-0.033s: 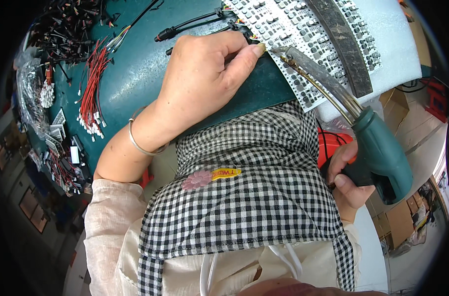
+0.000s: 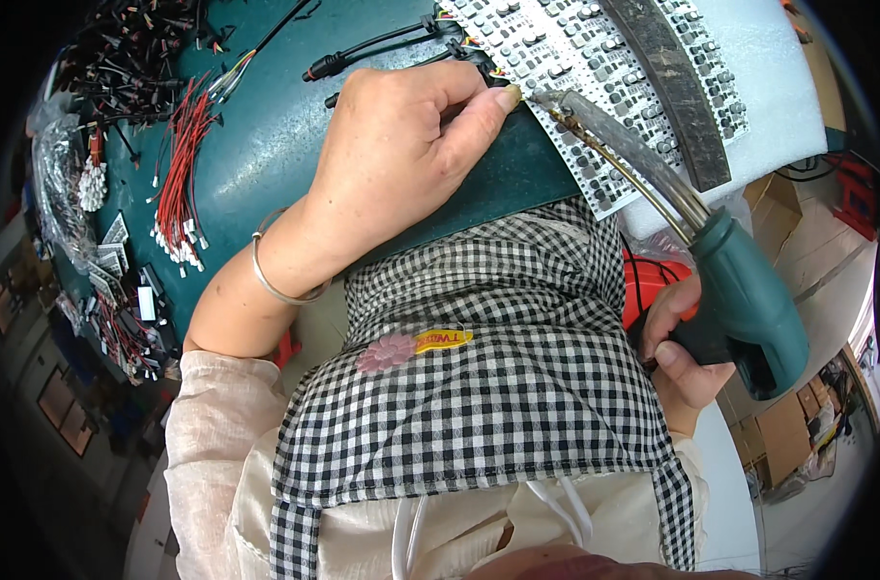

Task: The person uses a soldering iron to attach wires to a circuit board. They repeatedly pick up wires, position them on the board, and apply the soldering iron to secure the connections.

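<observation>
Two hands: left hand (image 2: 401, 145) upper centre, right hand (image 2: 682, 353) at right. One green soldering gun (image 2: 740, 300). One white component board (image 2: 595, 68) at top. One dark bar (image 2: 667, 82). One bracelet (image 2: 271, 280). Red wires (image 2: 179, 184), upper left: too many to count.

red wires (image 2: 177, 174) left, bare teal tabletop (image 2: 266, 145) beside
</observation>
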`<state>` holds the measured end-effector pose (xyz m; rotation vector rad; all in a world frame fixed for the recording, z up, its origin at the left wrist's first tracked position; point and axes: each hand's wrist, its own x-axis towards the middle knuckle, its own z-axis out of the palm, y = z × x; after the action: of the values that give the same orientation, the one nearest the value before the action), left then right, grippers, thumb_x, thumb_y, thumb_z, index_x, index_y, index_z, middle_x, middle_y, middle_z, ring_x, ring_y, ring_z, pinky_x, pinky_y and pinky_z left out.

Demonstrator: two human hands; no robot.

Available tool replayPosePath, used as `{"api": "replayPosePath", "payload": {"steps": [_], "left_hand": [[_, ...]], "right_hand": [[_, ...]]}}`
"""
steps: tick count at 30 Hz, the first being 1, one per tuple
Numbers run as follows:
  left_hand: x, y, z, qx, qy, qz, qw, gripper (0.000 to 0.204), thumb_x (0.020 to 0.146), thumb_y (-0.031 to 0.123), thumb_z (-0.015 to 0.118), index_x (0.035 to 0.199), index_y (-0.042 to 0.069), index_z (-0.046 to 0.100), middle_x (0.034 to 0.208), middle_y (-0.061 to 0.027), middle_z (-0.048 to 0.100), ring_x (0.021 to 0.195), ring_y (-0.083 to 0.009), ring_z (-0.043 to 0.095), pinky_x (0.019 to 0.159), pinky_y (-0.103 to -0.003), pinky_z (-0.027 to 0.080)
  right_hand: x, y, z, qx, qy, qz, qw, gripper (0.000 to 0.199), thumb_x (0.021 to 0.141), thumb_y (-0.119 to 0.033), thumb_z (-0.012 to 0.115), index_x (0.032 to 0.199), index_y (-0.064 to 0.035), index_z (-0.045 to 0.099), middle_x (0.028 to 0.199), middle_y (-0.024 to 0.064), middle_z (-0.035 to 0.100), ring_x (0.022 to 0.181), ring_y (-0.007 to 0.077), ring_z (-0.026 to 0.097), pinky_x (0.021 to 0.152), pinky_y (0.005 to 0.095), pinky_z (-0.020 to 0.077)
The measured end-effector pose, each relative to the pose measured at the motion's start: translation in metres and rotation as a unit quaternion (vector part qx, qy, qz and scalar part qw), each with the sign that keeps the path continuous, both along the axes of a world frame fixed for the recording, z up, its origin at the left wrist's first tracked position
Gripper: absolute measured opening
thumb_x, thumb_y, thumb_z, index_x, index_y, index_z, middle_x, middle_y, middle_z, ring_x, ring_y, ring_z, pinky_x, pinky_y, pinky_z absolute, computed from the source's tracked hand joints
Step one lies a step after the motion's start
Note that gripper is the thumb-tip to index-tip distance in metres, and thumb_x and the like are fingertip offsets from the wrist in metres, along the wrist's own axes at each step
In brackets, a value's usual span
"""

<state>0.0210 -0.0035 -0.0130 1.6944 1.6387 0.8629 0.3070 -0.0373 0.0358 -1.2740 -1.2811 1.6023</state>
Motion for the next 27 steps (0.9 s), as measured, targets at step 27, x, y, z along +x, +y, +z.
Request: {"api": "replayPosePath", "payload": {"steps": [27], "left_hand": [[0.001,0.001,-0.001,0.009,0.025,-0.002,1.000,0.031,0.092,0.020,0.061,0.068,0.001,0.059,0.048,-0.0003,0.048,0.043,-0.0058,0.046,0.041,-0.024,0.035]], "right_hand": [[0.016,0.027,-0.005,0.061,0.144,0.105,0.982,0.060,0.069,-0.006,0.064,0.119,0.0141,0.038,0.058,0.0087,0.051,0.042,0.0161,0.047,0.040,0.0240,0.0425]]}}
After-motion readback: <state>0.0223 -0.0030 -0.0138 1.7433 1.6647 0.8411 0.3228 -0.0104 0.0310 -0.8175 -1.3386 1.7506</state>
